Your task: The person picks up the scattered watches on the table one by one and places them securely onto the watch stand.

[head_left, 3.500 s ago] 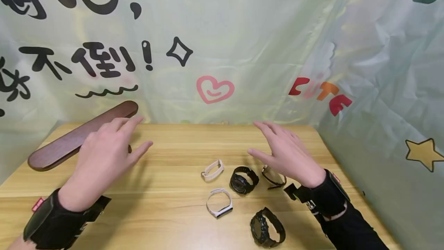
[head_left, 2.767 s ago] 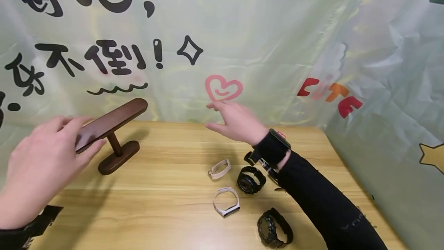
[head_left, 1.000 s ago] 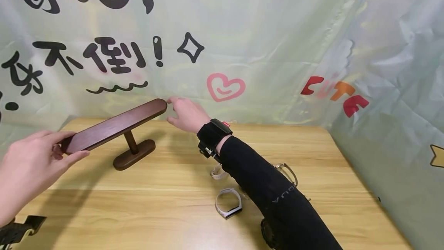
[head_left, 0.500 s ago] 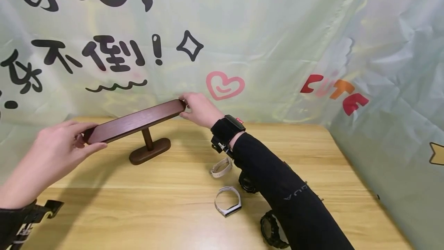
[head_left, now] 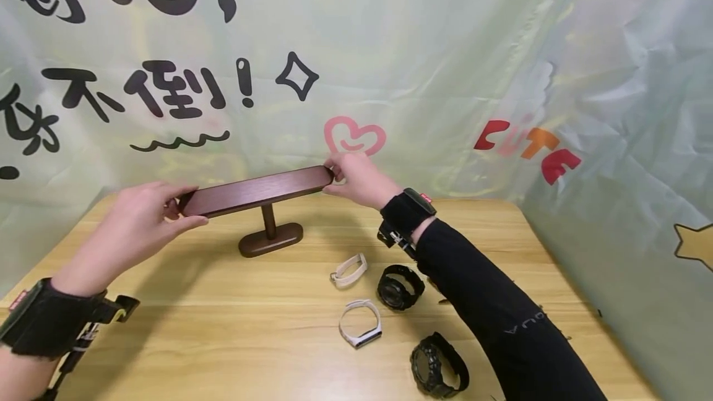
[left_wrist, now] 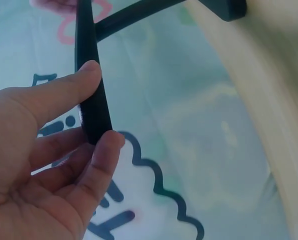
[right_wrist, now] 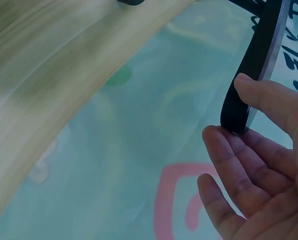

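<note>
A dark brown wooden T-bar watch stand (head_left: 256,194) is between my two hands at the back of the table, its oval base (head_left: 271,241) towards the tabletop. My left hand (head_left: 133,218) pinches the bar's left end, thumb along the near edge and fingers around the tip. At the other end, my right hand (head_left: 364,181) grips the tip the same way. In the left wrist view the bar (left_wrist: 91,50) runs between thumb and fingers. The right wrist view shows the thumb on the bar's edge (right_wrist: 254,60) and fingertips at its end.
Right of the stand lie a pale pink band (head_left: 353,277), a white fitness band (head_left: 367,338) and two black watches (head_left: 392,294). A slim strap (head_left: 444,301) is mostly hidden behind the right sleeve (head_left: 490,296). Printed cloth (head_left: 267,11) hangs behind and beside the table (head_left: 250,333).
Both hands began apart from the stand; the left took its near end, then the right crossed over and took the other. The stand has since moved right and turned more level across the view.
</note>
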Motion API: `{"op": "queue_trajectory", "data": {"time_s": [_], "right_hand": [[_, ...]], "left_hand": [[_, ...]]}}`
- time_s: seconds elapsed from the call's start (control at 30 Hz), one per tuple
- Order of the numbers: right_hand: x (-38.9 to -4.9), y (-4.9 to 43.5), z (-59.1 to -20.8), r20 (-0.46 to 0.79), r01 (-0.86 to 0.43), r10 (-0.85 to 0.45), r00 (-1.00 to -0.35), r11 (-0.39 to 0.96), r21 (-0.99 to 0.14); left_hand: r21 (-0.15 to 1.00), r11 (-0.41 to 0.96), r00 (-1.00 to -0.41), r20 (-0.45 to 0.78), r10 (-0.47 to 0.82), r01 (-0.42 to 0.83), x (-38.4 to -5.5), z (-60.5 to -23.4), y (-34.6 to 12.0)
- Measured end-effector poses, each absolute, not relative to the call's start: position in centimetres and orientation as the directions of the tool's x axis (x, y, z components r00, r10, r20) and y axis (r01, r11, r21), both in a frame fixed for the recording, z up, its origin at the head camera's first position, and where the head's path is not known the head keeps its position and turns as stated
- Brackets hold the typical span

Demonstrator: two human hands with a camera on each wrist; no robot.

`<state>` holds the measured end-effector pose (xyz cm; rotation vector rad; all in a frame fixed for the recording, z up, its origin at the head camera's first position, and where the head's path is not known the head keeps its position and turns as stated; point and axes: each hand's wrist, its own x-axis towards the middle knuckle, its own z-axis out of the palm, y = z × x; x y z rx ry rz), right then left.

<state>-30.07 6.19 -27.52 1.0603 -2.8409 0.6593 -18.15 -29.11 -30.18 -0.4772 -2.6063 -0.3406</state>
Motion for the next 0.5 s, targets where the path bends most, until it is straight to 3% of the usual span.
{"op": "queue_trajectory", "data": {"time_s": [0.17,0.5], "right_hand": [[-29.5,8.9,-27.6,0.197,-0.622,-0.601,-0.775,0.669,-0.406],[-27.7,14.2,-27.8,0.197,-0.566,-0.536,-0.821,0.716,-0.409]], "left_hand": [[0.245,0.876,-0.841,0.470,0.267,0.415,-19.3,-30.1,-27.4],[0.312,0.822,-0.832,0.462,0.307,0.477,-20.9,-30.1,-23.7]]}}
